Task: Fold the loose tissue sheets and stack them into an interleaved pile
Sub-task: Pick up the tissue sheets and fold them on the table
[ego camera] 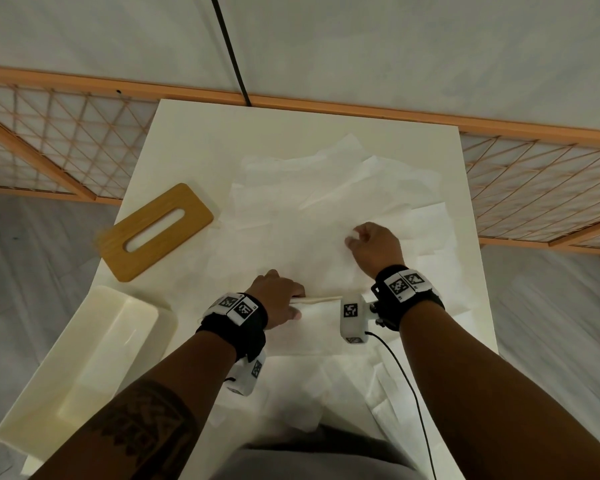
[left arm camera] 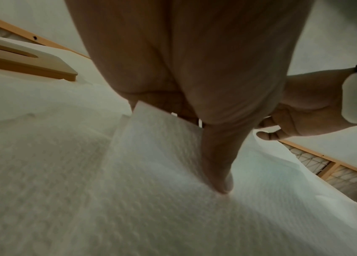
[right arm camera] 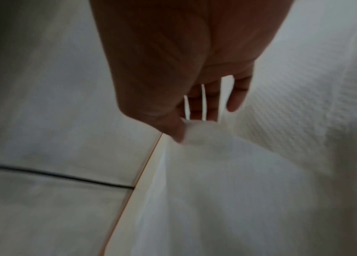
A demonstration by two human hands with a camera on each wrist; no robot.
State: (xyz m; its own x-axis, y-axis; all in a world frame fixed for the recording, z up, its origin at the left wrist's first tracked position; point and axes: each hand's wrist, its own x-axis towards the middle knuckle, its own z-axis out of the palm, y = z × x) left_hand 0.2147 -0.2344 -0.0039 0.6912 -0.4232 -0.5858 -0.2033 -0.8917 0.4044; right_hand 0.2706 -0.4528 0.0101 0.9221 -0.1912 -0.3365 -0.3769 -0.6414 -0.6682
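Several loose white tissue sheets [ego camera: 343,174] lie overlapping across the white table [ego camera: 187,140]. One tissue sheet [ego camera: 312,258] in the middle is held by both hands. My left hand [ego camera: 297,306] grips its near edge along a fold, and in the left wrist view my left hand [left arm camera: 208,147] has its thumb pressing down on the tissue sheet [left arm camera: 151,173]. My right hand [ego camera: 352,237] pinches a far corner of it. The right wrist view shows my right hand [right arm camera: 184,131] with thumb and fingers closed on that lifted tissue sheet [right arm camera: 216,164].
A wooden lid [ego camera: 156,230] with a long slot lies at the left of the table. A white tissue box [ego camera: 80,368], open and hollow, sits at the near left corner. More sheets [ego camera: 326,382] hang over the near edge. A wooden lattice screen [ego camera: 66,140] stands behind.
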